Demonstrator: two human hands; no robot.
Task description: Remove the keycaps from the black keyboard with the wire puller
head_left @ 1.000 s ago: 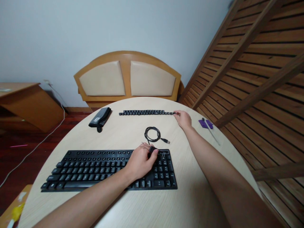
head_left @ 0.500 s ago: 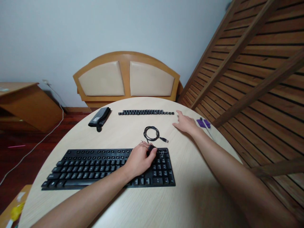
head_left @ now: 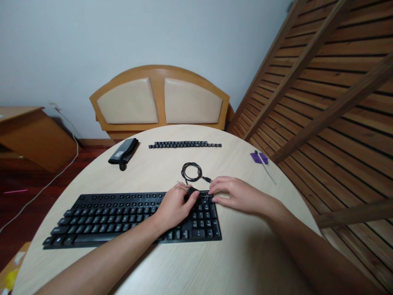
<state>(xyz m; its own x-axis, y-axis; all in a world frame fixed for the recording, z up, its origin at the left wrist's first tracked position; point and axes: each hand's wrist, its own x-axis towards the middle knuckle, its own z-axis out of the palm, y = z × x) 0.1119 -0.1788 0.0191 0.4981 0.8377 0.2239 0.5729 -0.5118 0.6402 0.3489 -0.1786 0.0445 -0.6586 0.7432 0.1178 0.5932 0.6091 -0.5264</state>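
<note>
A black keyboard [head_left: 123,217] lies across the near part of the round pale table [head_left: 245,254]. My left hand [head_left: 175,207] rests on its right half, fingers curled round a small black tool with wire prongs [head_left: 196,193]. My right hand [head_left: 236,196] lies at the keyboard's top right corner, fingers stretched toward those prongs and holding nothing. A row of loose black keycaps [head_left: 184,144] lines the far side of the table.
A coiled black USB cable [head_left: 192,172] sits just beyond my hands. A grey pouch [head_left: 123,150] lies at the far left, a purple and white tool [head_left: 260,159] at the right edge. A padded wooden headboard [head_left: 159,102] and slatted frame [head_left: 322,90] stand behind.
My right hand left the end of the keycap row and came back to the keyboard's top right corner. My left hand stayed on the keyboard with the tool.
</note>
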